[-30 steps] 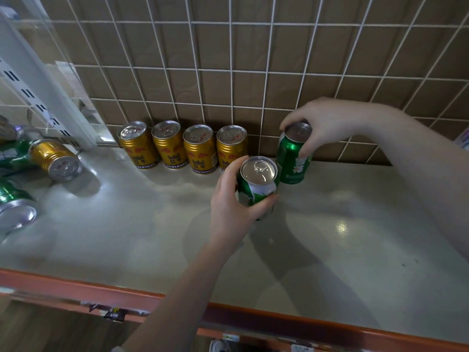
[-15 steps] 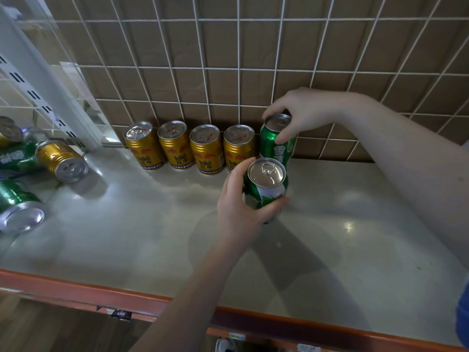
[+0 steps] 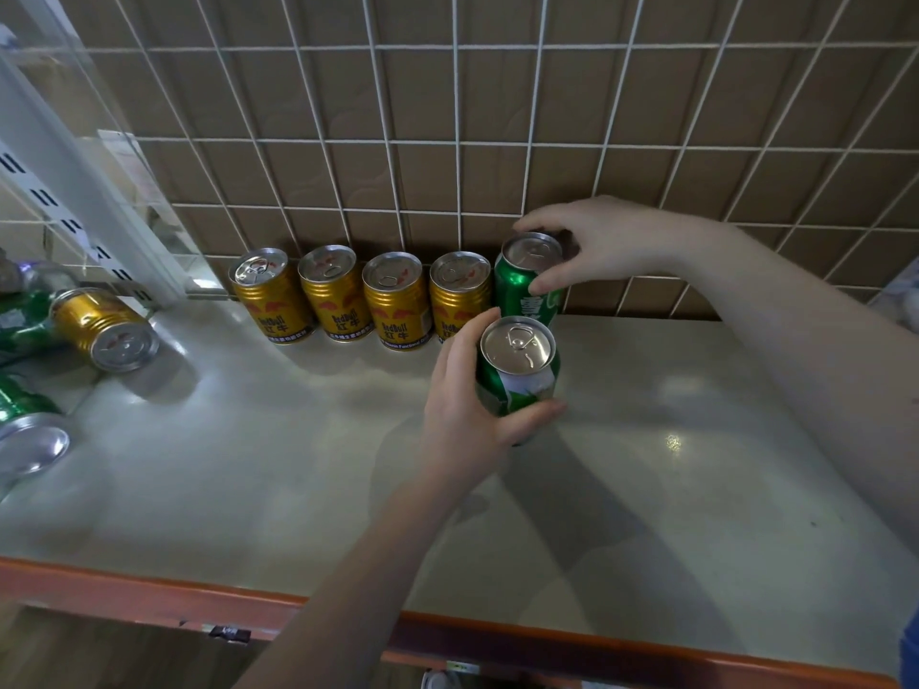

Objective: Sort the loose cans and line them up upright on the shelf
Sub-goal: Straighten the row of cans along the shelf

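Observation:
Several gold cans (image 3: pixel 338 293) stand upright in a row against the wire grid at the back of the shelf (image 3: pixel 696 440). At the row's right end stands a green can (image 3: pixel 517 285), and my right hand (image 3: pixel 592 246) grips it around the top rim. My left hand (image 3: pixel 472 415) holds a second green can (image 3: pixel 517 370) upright, just in front of the first one. Whether this can rests on the shelf or hangs a little above it is unclear.
Loose cans lie on their sides at the left: a gold one (image 3: pixel 107 328), a green one (image 3: pixel 25 425) near the front and more green behind. A white upright post (image 3: pixel 74 156) stands at the back left. The shelf's orange front edge (image 3: pixel 149 594) runs below.
My right hand has brought its green can leftward and set it against the last gold can. My left hand's can has stayed just in front of it.

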Available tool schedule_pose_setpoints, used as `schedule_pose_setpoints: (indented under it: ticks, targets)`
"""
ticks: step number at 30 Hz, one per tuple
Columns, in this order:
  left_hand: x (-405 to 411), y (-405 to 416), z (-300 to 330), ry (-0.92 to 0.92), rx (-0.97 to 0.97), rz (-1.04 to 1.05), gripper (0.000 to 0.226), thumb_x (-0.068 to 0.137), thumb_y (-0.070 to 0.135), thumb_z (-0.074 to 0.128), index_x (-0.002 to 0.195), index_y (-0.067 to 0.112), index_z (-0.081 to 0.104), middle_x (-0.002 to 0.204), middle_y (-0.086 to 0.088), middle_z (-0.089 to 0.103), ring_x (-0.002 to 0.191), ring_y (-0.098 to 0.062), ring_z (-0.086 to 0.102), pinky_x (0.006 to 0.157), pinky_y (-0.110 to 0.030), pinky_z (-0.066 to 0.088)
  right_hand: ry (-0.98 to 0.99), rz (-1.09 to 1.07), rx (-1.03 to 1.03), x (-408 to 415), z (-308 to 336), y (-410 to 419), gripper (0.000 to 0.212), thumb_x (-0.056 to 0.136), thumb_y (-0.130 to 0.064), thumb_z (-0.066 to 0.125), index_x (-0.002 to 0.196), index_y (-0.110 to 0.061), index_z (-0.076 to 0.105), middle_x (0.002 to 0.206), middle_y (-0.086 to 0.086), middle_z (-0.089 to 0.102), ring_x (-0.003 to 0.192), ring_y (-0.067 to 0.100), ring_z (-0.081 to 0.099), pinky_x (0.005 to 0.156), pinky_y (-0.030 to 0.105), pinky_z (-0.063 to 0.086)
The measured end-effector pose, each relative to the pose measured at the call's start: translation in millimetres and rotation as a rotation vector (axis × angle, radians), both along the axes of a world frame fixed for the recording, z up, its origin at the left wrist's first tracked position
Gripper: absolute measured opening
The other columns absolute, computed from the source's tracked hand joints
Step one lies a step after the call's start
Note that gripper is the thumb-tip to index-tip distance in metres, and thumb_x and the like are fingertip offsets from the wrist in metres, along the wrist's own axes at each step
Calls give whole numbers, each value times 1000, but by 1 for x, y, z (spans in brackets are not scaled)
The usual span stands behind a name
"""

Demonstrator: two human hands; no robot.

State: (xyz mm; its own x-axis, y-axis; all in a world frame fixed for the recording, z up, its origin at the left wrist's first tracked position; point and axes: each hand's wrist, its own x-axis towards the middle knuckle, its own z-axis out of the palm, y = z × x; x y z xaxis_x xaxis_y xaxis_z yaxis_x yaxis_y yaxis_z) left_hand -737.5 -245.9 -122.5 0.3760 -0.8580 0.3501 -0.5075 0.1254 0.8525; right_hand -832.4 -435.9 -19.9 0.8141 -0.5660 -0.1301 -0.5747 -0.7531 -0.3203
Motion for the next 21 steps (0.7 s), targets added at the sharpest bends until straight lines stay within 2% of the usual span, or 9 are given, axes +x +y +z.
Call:
schedule_pose_setpoints:
  ticks: [2,5,8,14,18,21]
  targets:
    - [4,1,7,3,43,-54,87,61,53,75,135,36,32,128,24,43,124,5,40,102,-18,38,-60,-68,-14,-17,-7,3,64,83,-47,63,139,-23,43,136,3,51,120,20,48,96,32,39]
    - [15,1,21,-37,71,-154,83,68,49,73,138,35,32,131,15,47,126,-1,42,104,-23,38,-138,-233,-130,-48,-32,14,51,91,-41,54,135,-16,47,133,12,52,120,29,48,97,37,39]
    - [27,-2,41,-164,176,-325,74,74,42,70,138,34,34,129,20,43,124,6,39,103,-17,35,-138,-397,-210,-80,-71,36,41,95,-35,50,127,-9,55,122,18,57,110,36,53,87,39,41]
    - [45,-17,69,-411,377,-545,70,80,19,72,141,31,40,134,13,43,120,7,40,98,-9,36,-116,-545,-341,-117,-134,87,25,87,-25,62,105,-6,65,106,21,60,100,43,55,82,46,46]
    - [50,-31,86,-516,455,-598,67,77,26,76,137,32,46,126,19,49,116,7,44,94,-10,41,-191,-590,-308,-120,-141,97,45,84,-38,45,104,-5,68,103,24,62,99,46,57,83,50,48]
    - [46,-39,95,-553,497,-623,60,74,29,78,128,36,52,118,23,53,111,6,50,86,-8,44,-154,-594,-289,-123,-136,94,46,87,-38,44,106,-4,67,106,25,61,104,46,54,86,50,47]
